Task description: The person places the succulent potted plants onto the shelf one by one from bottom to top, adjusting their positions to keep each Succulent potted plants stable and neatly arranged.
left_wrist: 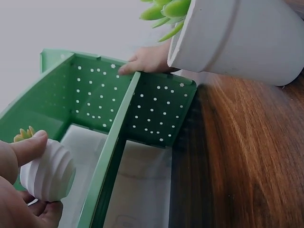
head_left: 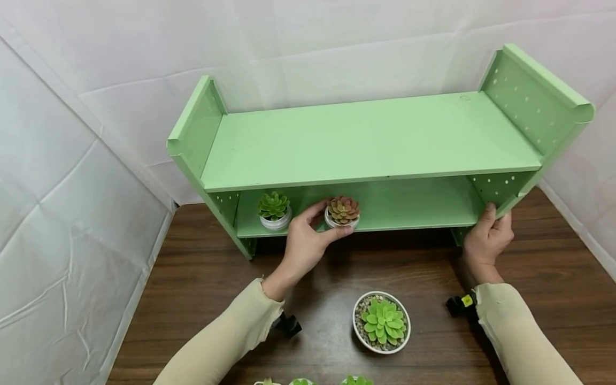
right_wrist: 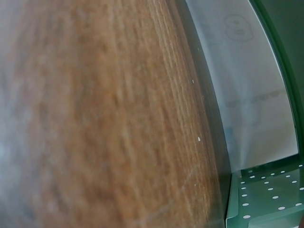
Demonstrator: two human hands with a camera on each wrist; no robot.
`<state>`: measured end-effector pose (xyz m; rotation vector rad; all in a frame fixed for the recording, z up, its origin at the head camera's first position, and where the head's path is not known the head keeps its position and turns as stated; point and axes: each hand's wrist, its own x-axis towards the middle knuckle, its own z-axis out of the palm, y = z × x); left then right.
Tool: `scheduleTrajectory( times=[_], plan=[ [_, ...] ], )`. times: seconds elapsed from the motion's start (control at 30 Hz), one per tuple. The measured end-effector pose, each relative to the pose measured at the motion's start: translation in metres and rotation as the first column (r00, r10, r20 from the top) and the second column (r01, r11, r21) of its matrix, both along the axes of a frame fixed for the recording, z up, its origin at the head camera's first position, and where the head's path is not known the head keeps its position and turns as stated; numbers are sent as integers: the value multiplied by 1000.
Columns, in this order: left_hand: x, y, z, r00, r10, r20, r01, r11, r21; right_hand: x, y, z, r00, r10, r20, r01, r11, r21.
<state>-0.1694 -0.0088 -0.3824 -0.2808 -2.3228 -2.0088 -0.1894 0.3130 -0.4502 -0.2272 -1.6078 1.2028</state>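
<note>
My left hand [head_left: 308, 240] pinches a small white ribbed pot with a reddish succulent [head_left: 343, 210] between thumb and fingers. This pot is at the front edge of the lower board of a green two-tier shelf [head_left: 375, 141]; whether its base touches the board I cannot tell. In the left wrist view the left hand's thumb [left_wrist: 31, 147] lies near the white pot's [left_wrist: 50, 173] rim. Left of it, a green succulent in a white pot [head_left: 274, 210] stands on the same board. My right hand [head_left: 488, 238] grips the lower front edge of the shelf's right side panel.
A larger white pot with a green succulent [head_left: 382, 322] stands on the brown wooden table [head_left: 192, 321] between the forearms. Tops of several more plants, one a green succulent [head_left: 356, 380], show at the bottom edge. White sheeting [head_left: 337, 48] hangs behind and beside the shelf.
</note>
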Motion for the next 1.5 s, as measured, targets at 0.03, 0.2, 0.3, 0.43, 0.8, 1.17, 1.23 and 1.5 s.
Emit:
scheduleTrajectory(
  times=[0.03, 0.2, 0.3, 0.43, 0.8, 1.17, 1.23, 1.5],
  plan=[
    [0, 0, 0, 1000, -2, 3, 2, 1000, 1, 0, 0, 0, 1000, -1, -1, 1, 1000, 0],
    [0, 1, 0, 1000, -5, 15, 4, 1000, 8, 1, -2, 1, 1000, -4, -9, 4, 1000, 1],
    [-2, 2, 0, 1000, -1, 23, 1, 1000, -9, 1, -2, 2, 1000, 6, -24, -6, 1000, -7],
    [-5, 1, -2, 1000, -2, 25, 3, 999, -34, 0, -2, 3, 999, 19, -35, -20, 1000, -10],
    [-8, 2, -3, 1000, 8, 22, -7, 998, -57, 0, -1, 2, 999, 25, -37, -25, 1000, -15],
    [-12, 4, -4, 1000, 16, 21, -15, 998, -57, -1, -1, 2, 999, 29, -28, -29, 999, -15],
    [-13, 5, -4, 1000, 14, 16, -13, 998, -55, -1, -2, 3, 999, 26, -30, -27, 1000, -15],
    [-14, 4, -6, 1000, 7, 11, -6, 998, -55, -1, -1, 2, 999, 25, -27, -25, 1000, -17]
  ],
)
